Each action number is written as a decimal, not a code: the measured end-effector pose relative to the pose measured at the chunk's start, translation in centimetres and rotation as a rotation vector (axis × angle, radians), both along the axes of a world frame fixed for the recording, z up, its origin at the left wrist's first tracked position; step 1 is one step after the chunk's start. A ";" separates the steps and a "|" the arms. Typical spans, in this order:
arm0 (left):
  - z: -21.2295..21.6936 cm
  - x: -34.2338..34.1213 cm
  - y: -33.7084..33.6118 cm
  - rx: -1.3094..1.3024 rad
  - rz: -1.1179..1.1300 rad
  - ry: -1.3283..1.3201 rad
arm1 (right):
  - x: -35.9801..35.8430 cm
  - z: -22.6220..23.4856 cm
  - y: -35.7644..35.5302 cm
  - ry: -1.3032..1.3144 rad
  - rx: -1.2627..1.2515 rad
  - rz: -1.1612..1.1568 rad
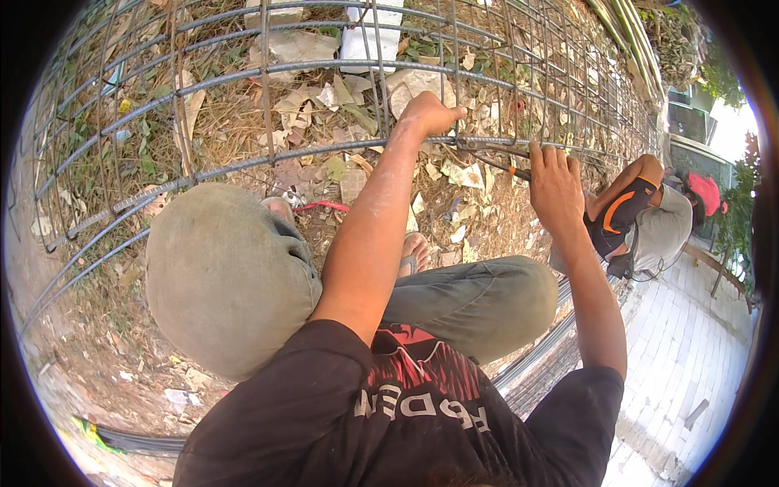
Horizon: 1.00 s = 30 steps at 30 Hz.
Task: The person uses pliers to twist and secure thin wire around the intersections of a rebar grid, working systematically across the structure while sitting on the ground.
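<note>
Head view shows a rebar cage [268,105] filling the upper half of the picture: thick, ribbed, grey steel bars run lengthwise and thinner wire hoops cross them, making a grid of open rectangles that bends with the lens. Its metal looks dull and slightly rusty.

At one crossing of the cage, the left hand [432,114] is closed in a fist around a thick bar, knuckles up. Just to the right of it on the same bar, the right hand [555,185] curls its fingers over the steel and also has hold of a thin tool with an orange handle [519,172], whose dark metal tip points toward the left hand's crossing; what kind of tool it is cannot be told.

Behind the cage lies dry ground [324,154] strewn with straw, crumpled paper scraps and brown leaves.

Below the cage the person's bent knees in grey-green cloth trousers [227,276] and a dark printed shirt [406,406] fill the foreground, with a sandalled foot [414,253] between the knees.

Right of the cage, another person [649,219] in a grey shirt and red cap crouches beside pale paving bricks [690,357].
</note>
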<state>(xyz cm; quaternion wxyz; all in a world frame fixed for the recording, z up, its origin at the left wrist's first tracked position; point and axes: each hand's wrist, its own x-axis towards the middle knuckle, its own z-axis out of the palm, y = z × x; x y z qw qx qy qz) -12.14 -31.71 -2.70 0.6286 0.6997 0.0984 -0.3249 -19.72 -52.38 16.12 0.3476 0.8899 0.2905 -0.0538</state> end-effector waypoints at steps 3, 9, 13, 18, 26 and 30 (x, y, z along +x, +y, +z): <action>0.7 -0.2 0.1 0.019 -0.007 0.015 | 2.0 0.7 0.0 0.039 -0.054 0.093; 1.6 -0.3 0.4 0.052 0.009 0.010 | 5.0 1.0 0.1 0.111 -0.034 0.093; 1.8 -0.4 0.5 0.071 0.014 -0.004 | 5.7 -0.2 -2.0 0.132 0.073 0.126; 2.0 -0.7 0.6 0.093 0.030 -0.018 | 3.7 -2.7 -3.9 0.128 0.174 -0.003; 1.5 -0.5 0.2 0.096 0.041 -0.028 | 5.0 -4.1 -5.2 0.121 0.205 0.014; 1.5 -0.5 0.4 0.074 0.019 -0.008 | 4.5 -3.7 -4.6 0.102 0.150 0.041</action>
